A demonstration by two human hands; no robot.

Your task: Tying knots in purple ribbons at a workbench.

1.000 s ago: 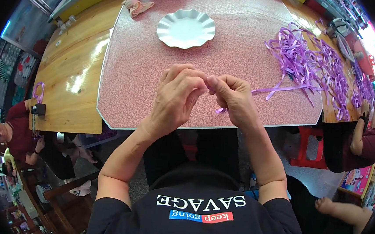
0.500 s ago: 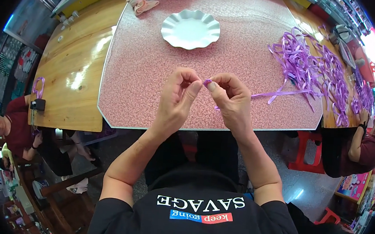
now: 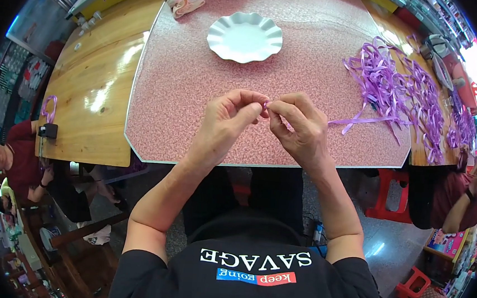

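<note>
Over the near half of the pink speckled table (image 3: 195, 123), both my hands meet fingertip to fingertip. A small bit of purple ribbon (image 3: 265, 104) shows between them. My left hand (image 3: 226, 123) is closed in a pinch on this ribbon with thumb and forefinger. My right hand (image 3: 300, 128) pinches it from the other side, its other fingers curled. Most of the held piece is hidden by the fingers. To the right of my right hand, a flat strand of purple ribbon (image 3: 358, 120) runs along the table to a loose tangled pile (image 3: 376, 76).
A white scalloped plate (image 3: 245, 37) stands beyond my hands. A pale pink crumpled cloth (image 3: 182, 3) lies at the far left corner. Wooden tables (image 3: 94, 93) flank both sides. More purple ribbon (image 3: 424, 107) covers the right one. People sit at left and right; red stools (image 3: 390, 197) stand below.
My right hand has turned and shifted slightly right, its fingertips now meeting my left ones at the ribbon. My left fingertips have moved a little right. The right-hand person's arm has moved.
</note>
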